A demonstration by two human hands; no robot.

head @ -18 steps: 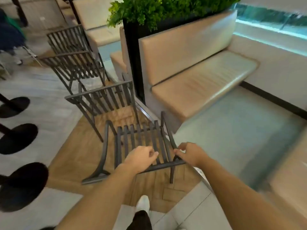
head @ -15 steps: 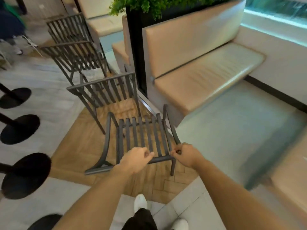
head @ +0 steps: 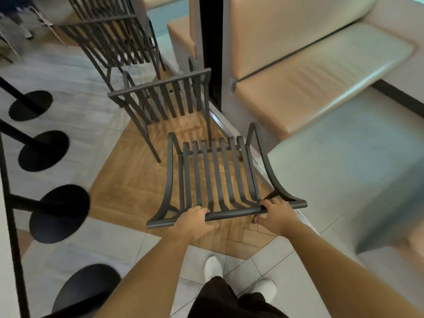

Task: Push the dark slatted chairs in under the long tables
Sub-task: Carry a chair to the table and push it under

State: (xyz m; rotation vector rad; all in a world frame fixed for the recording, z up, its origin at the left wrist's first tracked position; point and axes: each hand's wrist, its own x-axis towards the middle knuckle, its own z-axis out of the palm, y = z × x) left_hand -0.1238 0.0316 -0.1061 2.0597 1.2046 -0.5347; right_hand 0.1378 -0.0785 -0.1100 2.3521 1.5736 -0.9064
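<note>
The floor [head: 119, 244] under me is pale square tile, broken by a patch of honey-brown wood laid in a herringbone pattern [head: 128, 180]. To my right runs a long padded bench [head: 309, 92], tan and smooth like leather, with a ribbed seat cushion and a tall flat back; its end meets a black upright panel [head: 211, 53]. In front of the bench lies a long table [head: 344, 171] with a flat, dull grey-green top, blurred toward its near edge. Along the left stand four round black disc bases [head: 58, 213], each with a thin dark pole rising from it. The dark slatted chair [head: 218, 175] I am handling stands on the wood patch just beside the left end of that table, not under it; it is matte dark metal, with thin parallel slats that curve down from a rounded top rail and swept armrests on either side. Two more chairs of the same make [head: 165, 99] stand in a row beyond it. My left hand [head: 193, 222] is curled round the top rail left of its middle, fingers over the front. My right hand [head: 276, 215] grips the same rail near its right end, thumb tucked below. My white shoes [head: 213, 266] show on the tile beneath.
</note>
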